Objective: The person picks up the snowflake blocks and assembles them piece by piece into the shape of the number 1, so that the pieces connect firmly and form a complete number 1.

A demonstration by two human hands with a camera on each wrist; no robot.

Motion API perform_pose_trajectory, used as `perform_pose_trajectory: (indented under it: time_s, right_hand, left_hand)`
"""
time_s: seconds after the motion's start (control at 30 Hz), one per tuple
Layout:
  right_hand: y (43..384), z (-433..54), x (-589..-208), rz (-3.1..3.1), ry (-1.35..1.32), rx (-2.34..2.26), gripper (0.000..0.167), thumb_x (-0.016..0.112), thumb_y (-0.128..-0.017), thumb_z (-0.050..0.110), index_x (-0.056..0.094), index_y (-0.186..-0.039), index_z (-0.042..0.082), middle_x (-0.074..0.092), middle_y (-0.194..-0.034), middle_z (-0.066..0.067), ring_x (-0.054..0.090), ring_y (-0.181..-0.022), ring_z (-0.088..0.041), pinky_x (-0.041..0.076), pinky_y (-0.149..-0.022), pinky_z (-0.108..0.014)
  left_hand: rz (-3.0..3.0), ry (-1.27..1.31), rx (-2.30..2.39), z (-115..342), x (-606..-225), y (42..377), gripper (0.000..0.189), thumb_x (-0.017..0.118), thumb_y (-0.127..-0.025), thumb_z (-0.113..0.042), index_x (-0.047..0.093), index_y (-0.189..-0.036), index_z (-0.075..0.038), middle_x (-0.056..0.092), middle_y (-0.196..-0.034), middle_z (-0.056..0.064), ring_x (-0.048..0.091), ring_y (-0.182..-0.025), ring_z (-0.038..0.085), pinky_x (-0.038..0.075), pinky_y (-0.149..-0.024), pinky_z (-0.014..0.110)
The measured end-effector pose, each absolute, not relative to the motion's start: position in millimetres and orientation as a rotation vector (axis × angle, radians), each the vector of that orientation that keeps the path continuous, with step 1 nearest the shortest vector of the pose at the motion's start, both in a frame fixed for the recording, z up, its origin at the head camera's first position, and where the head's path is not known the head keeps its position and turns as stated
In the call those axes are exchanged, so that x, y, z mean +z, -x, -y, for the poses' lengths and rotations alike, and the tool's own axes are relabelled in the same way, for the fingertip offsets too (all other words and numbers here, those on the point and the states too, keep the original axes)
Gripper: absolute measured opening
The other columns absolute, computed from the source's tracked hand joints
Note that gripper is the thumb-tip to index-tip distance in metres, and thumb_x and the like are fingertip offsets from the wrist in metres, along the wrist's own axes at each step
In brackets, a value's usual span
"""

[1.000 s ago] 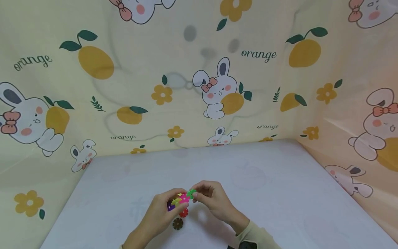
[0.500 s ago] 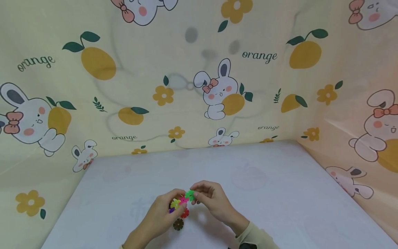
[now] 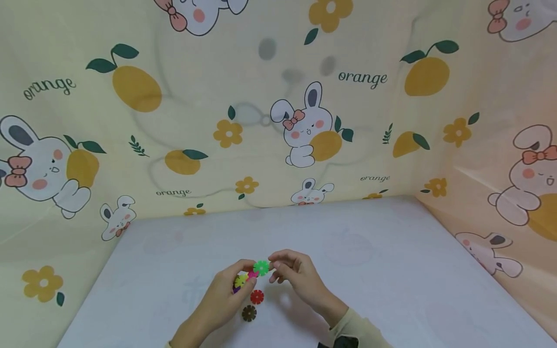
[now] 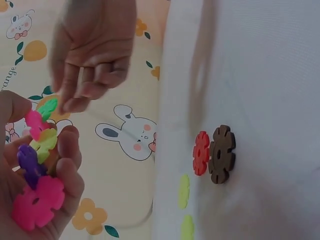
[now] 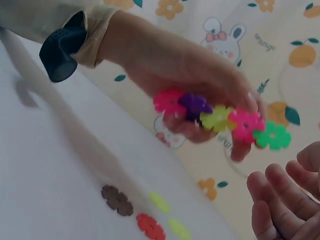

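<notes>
- Holding the flower chain (image 5: pixel 218 119), your left hand (image 3: pixel 224 292) is pinching it at the head view's lower middle.
- Your right hand (image 3: pixel 301 279) is hanging just beside its green end (image 3: pixel 261 268), fingers loose and empty.
- The red flower (image 3: pixel 257 297) and brown flower (image 3: pixel 249 313) are lying below it on the white table (image 3: pixel 370 290).

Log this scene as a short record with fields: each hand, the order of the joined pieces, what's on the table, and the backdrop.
Left hand: gripping the chain
Order from palm end: first pink, purple, yellow, second pink, green
Right hand: holding nothing, near green
On table: brown piece, red piece, two yellow pieces
Backdrop: cream, printed with rabbits
</notes>
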State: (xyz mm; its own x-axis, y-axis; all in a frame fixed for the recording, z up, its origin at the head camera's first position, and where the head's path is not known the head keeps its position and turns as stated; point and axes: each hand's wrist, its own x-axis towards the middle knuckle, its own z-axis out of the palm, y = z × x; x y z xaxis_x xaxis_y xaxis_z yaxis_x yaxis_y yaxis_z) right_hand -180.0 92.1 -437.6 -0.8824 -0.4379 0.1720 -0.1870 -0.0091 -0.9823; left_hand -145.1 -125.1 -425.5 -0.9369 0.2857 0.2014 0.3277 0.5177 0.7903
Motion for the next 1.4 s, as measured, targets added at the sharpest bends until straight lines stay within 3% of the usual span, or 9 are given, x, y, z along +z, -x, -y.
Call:
perform_pose_trajectory:
  time_s: [0.13,0.33,0.47,0.6,0.83,0.93,1.2,1.4]
  right_hand:
    - [185,-93,-448,-2.149,0.624,-1.945,0.028,0.052,-0.105,0.014,0.061,-0.120,-0.008,0.068,-0.109,-0.031,0.070,-0.081,-0.010,0.059,-0.078,-0.033]
    - [187,-87,-466,-2.255,0.731,-1.755,0.022,0.056,-0.101,0.009,0.066,-0.114,-0.006,0.070,-0.105,-0.029,0.069,-0.081,-0.017,0.057,-0.074,-0.026]
    - [180,-81,-471,-2.253,0.760,-1.632,0.024,0.058,-0.101,0.016,0.068,-0.112,-0.004,0.072,-0.106,-0.021,0.067,-0.081,-0.010,0.053,-0.072,-0.021]
    - [173,-77,-474,-2.252,0.823,-1.547,0.021,0.059,-0.102,0.018,0.070,-0.110,0.002,0.075,-0.104,-0.014,0.068,-0.085,-0.010,0.053,-0.074,-0.020]
    - [165,-72,-474,-2.268,0.869,-1.528,0.020,0.061,-0.101,0.019,0.071,-0.108,0.003,0.075,-0.104,-0.012,0.065,-0.080,-0.003,0.053,-0.073,-0.019]
    - [163,-69,-475,-2.268,0.875,-1.510,0.020,0.062,-0.101,0.018,0.071,-0.109,0.002,0.074,-0.101,-0.011,0.061,-0.077,0.001,0.052,-0.071,-0.018]
    - [159,-63,-483,-2.312,0.904,-1.403,0.017,0.068,-0.095,0.014,0.072,-0.110,0.007,0.059,-0.081,0.012,0.048,-0.067,0.007,0.045,-0.062,-0.013]
    - [159,-63,-486,-2.389,1.054,-1.266,0.031,0.074,-0.088,0.009,0.070,-0.119,0.007,0.052,-0.079,0.013,0.042,-0.066,0.009,0.040,-0.062,-0.009]
  left_hand:
    - [2.716,0.508,-1.412,126,-424,145,0.022,0.063,-0.099,-0.020,0.065,-0.121,-0.020,0.072,-0.111,-0.001,0.061,-0.081,0.004,0.053,-0.073,0.021]
    - [2.710,0.490,-1.445,126,-422,146,0.015,0.062,-0.099,-0.021,0.066,-0.114,-0.022,0.072,-0.104,0.001,0.052,-0.069,0.005,0.047,-0.061,0.022]
    - [2.691,0.476,-1.465,127,-422,148,0.017,0.063,-0.099,-0.021,0.066,-0.115,-0.018,0.071,-0.105,0.004,0.051,-0.067,0.005,0.046,-0.060,0.021]
    - [2.674,0.460,-1.525,128,-422,149,0.018,0.062,-0.099,-0.021,0.066,-0.116,-0.018,0.071,-0.105,0.004,0.055,-0.076,0.008,0.046,-0.062,0.021]
    - [2.562,0.487,-1.934,131,-418,151,0.022,0.054,-0.104,-0.016,0.061,-0.123,-0.007,0.066,-0.100,0.015,0.047,-0.053,0.003,0.038,-0.045,0.016]
    - [2.518,0.506,-2.002,132,-417,151,0.024,0.054,-0.105,-0.018,0.060,-0.122,-0.003,0.065,-0.098,0.016,0.046,-0.052,0.002,0.035,-0.044,0.015]
    - [2.497,0.475,-2.027,132,-421,151,0.020,0.057,-0.104,-0.021,0.063,-0.115,-0.006,0.066,-0.095,0.014,0.044,-0.051,0.002,0.035,-0.044,0.014]
    - [2.484,0.462,-2.031,130,-426,152,0.018,0.058,-0.103,-0.020,0.064,-0.115,-0.007,0.067,-0.098,0.021,0.041,-0.046,0.001,0.033,-0.040,0.013]
